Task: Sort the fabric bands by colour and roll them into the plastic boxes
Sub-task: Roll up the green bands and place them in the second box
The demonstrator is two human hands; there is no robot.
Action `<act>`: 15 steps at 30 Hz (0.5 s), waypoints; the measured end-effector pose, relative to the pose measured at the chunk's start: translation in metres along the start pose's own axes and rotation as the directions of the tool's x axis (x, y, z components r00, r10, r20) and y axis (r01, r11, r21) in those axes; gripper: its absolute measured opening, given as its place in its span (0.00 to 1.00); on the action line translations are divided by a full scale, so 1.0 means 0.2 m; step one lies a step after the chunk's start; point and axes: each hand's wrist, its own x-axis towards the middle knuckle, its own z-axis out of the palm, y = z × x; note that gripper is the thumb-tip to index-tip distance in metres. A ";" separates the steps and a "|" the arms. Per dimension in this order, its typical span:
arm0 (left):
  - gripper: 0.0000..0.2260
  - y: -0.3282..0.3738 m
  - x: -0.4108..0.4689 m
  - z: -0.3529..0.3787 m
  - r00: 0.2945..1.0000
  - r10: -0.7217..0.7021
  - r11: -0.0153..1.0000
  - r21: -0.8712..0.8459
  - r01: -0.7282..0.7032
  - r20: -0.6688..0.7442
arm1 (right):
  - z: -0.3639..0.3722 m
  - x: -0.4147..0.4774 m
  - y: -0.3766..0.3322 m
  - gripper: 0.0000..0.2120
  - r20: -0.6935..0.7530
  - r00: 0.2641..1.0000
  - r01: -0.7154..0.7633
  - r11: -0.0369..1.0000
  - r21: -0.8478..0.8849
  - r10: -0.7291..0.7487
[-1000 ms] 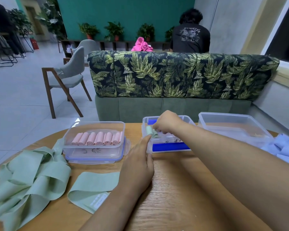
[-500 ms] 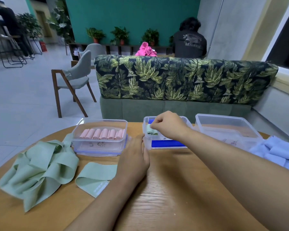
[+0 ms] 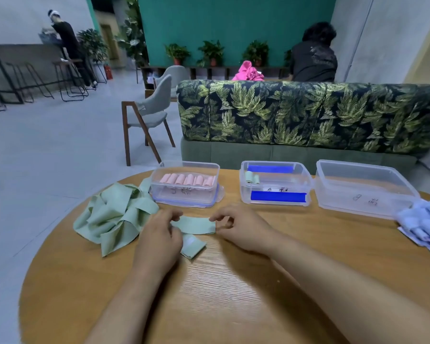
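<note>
Furthest left on the round wooden table (image 3: 233, 294) lies one loose pile of green bands (image 3: 114, 214), too tangled to count. Just behind its right edge stands the left box (image 3: 184, 196), the first of three clear plastic boxes set in a row along the far side. It holds a single row of pink rolls (image 3: 186, 180), about seven, though the blur makes the count uncertain. Dark handwriting on its front wall is too smeared to read.

In front of that box a single green band (image 3: 196, 224) lies flat on the wood. The left hand (image 3: 159, 234) rests on its left part, fingers curled round the cloth. A white label (image 3: 190, 240) shows on the end folded towards the camera; nothing on it is legible. The right hand (image 3: 236, 225) pinches the band's right end between thumb and forefinger.

The middle box (image 3: 305, 184) contains two green rolls (image 3: 250, 178) tucked in its left corner, and shows two blue strips (image 3: 278, 196), one front and one back. A small written tag between them cannot be read.

The right box (image 3: 363, 194) carries two handwritten marks on its front wall, not clear enough to read. Touching its right corner, a heap of light blue bands (image 3: 425, 224) runs off the edge of view.
</note>
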 end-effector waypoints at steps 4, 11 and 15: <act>0.18 -0.01 0.01 0.03 0.999 0.007 0.998 0.066 -0.009 0.036 | 0.14 0.02 0.02 0.17 -0.006 0.995 0.101 0.987 -0.127 -0.103; 0.18 0.00 0.00 0.04 0.996 0.040 0.997 0.065 -0.046 0.084 | 0.13 -0.07 0.09 0.09 -0.166 0.962 0.196 0.972 -0.130 -0.216; 0.16 0.06 -0.03 0.05 0.973 0.134 0.991 -0.020 -0.132 0.185 | -0.06 -0.30 0.13 0.10 -0.312 0.942 0.129 0.992 -0.014 -0.126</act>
